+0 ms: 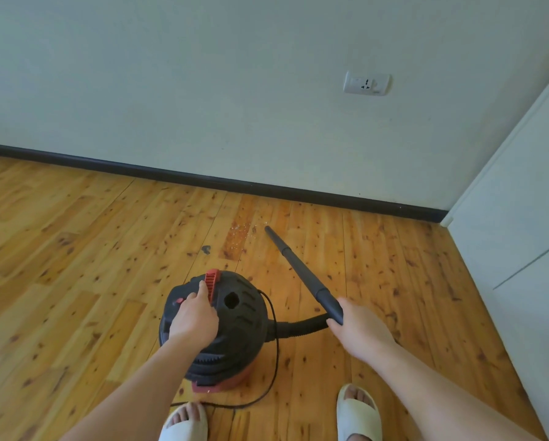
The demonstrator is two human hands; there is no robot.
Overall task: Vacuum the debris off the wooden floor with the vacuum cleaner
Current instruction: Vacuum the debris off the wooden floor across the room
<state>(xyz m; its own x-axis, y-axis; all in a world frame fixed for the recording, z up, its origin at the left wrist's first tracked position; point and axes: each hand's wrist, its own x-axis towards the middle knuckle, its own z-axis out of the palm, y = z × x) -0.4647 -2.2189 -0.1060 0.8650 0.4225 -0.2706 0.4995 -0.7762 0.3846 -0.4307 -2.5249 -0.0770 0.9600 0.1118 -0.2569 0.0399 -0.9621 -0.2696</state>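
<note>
Black plastic over a red base, the vacuum cleaner point(235, 329) is standing on the wooden floor point(76, 249), just ahead of the person's feet. The left hand point(193, 316) is resting on its lid, released rather than clenched. Its fingers are stretching out along the left side of the red handle point(212, 281), and the thumb is lying near a small red switch point(179, 301).

The right hand point(359, 329) is grasping the near end of the black wand point(302, 275), to the right of the vacuum cleaner. The wand is slanting away past the vacuum cleaner; whether its tip is touching the floor I cannot tell. That tip is sitting just right of the debris point(239, 232), a scatter of pale specks lying straight beyond the vacuum cleaner.

A ribbed hose point(302, 324) is running from the vacuum cleaner's right side toward the wand, and the right hand is hiding the joint. A thin black cord point(276, 361) is looping around the right and near sides, with one end passing behind the left forearm.

Any marking on the vacuum cleaner is too blurred to read. The wall socket point(366, 83), far beyond and to the right, is carrying print too small to make out. A small dark object point(205, 249), beyond the vacuum cleaner and left of the debris, is too blurred to identify. Two white slippers point(359, 415) on the near side are being cut off by the frame's bottom edge.
</note>
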